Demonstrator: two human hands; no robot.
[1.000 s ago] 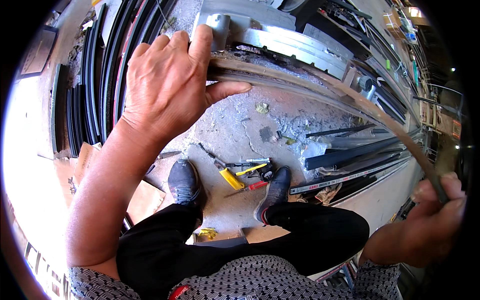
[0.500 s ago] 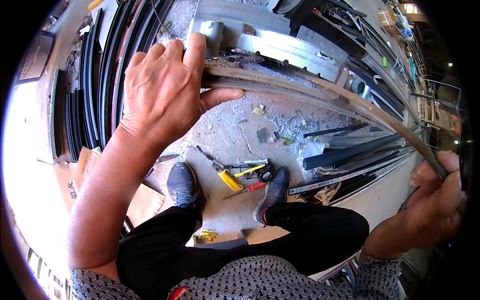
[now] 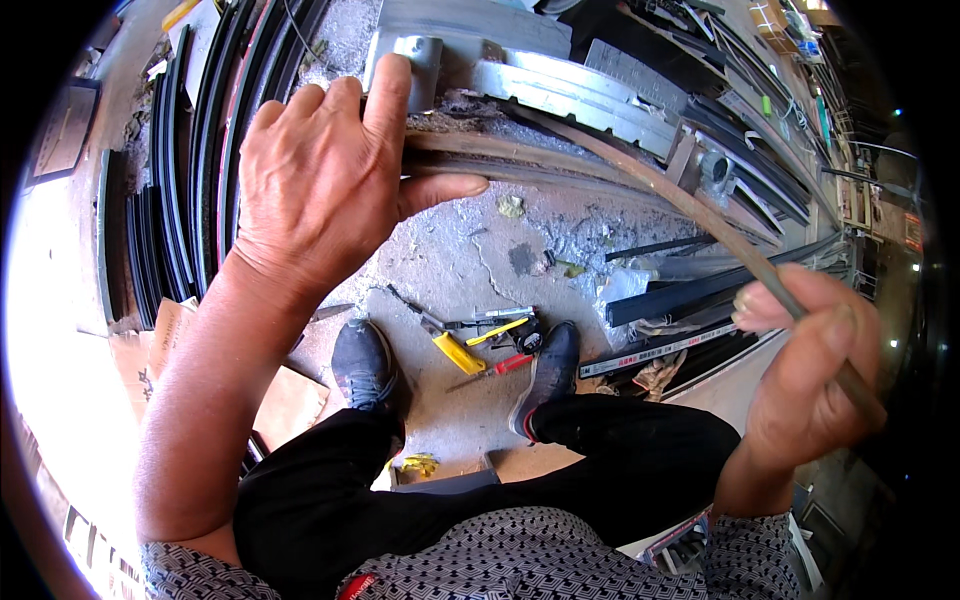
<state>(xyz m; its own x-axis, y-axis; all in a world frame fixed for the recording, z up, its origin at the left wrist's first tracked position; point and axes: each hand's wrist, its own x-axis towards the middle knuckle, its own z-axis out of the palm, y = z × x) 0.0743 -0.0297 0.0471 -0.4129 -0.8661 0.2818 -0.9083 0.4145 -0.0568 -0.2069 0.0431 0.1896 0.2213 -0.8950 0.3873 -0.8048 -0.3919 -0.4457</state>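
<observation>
While the left hand grips one end of a long, rusty, bent metal strip, the right hand is closed around the other end, above the dusty floor and some tools.

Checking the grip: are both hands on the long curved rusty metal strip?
Yes, the left hand clasps one end of the long curved rusty metal strip and the right hand grips the other.
</observation>
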